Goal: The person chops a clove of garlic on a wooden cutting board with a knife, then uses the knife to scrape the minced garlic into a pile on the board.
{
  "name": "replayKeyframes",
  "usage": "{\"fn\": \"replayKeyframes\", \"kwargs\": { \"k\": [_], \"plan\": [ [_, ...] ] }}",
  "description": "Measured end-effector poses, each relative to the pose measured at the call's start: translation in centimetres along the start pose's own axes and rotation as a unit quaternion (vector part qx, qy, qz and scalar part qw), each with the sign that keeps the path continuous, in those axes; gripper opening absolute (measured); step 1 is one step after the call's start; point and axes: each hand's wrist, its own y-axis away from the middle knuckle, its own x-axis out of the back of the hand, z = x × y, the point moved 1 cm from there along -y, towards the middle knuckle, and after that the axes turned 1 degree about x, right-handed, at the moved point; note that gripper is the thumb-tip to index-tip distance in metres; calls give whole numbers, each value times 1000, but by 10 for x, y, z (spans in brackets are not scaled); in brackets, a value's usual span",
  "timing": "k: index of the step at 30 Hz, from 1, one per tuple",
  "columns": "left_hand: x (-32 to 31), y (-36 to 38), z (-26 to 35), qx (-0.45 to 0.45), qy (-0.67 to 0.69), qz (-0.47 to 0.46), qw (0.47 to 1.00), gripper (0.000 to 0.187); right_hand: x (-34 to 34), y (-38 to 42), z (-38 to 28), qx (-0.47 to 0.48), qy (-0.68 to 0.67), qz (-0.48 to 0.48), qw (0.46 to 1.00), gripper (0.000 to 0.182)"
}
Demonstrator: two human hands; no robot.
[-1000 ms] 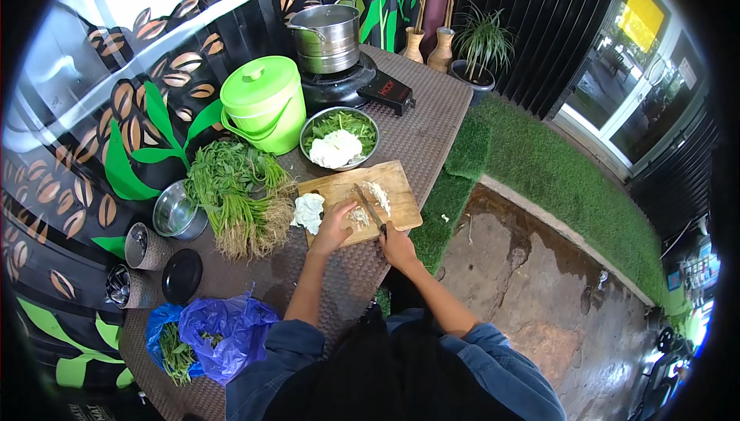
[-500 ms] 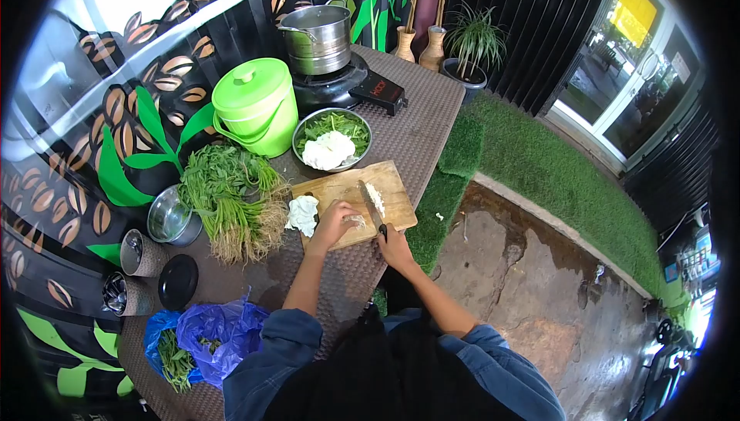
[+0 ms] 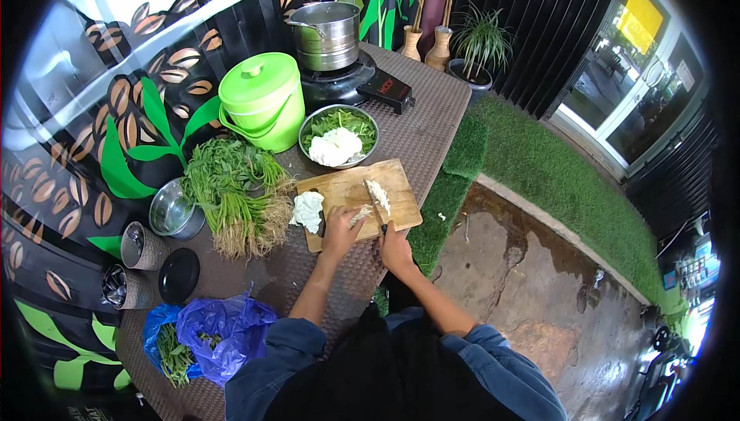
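My right hand (image 3: 395, 250) is wrapped round the handle of a knife (image 3: 375, 207), whose blade lies across the wooden cutting board (image 3: 405, 209). On the board's left half, my left hand (image 3: 340, 228) presses its fingertips on a pale, whitish piece of food (image 3: 359, 214) close to the blade. A small heap of finely chopped white bits (image 3: 379, 196) lies just right of the knife. By the board's left edge sits a crumpled white bundle (image 3: 307, 211), near my left hand. Behind the board, a metal bowl (image 3: 373, 148) holds green leaves and a white crumpled mass (image 3: 336, 147).
Left of the board lies a big bunch of rooted greens (image 3: 239, 197). Behind are a green lidded bucket (image 3: 262, 105) and a steel pot (image 3: 327, 40) on a black stove (image 3: 335, 86). A metal bowl (image 3: 176, 213), black lid (image 3: 179, 275) and blue plastic bags (image 3: 231, 336) are at left.
The view has shifted slightly. My left hand has drawn a little nearer to me on the board, its fingers still at the pale food. The knife stays in my right hand beside the chopped bits.
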Motion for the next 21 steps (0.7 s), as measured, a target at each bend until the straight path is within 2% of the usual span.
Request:
{"fn": "replayKeyframes", "kwargs": {
  "k": [4,6,11,13,18,21],
  "plan": [
    [0,4,0,5,7,-11,1000,26,-5,-4,-1,28,45,-10,999,35],
    [-6,3,-4,36,20,-6,999,28,1,-12,-3,28,64,-11,998,35],
    [-11,-1,-6,68,13,-4,998,31,25,-20,-13,24,167,-108,980,35],
    [-9,-8,-8,77,3,-16,997,31,19,-17,-10,19,168,-107,980,35],
    [-8,-19,-15,50,29,-115,992,27,13,-8,-7,17,143,-71,987,36],
    [-6,-16,-10,36,4,-88,995,23,25,-12,-10,0,107,-73,992,37]
  ]
}}
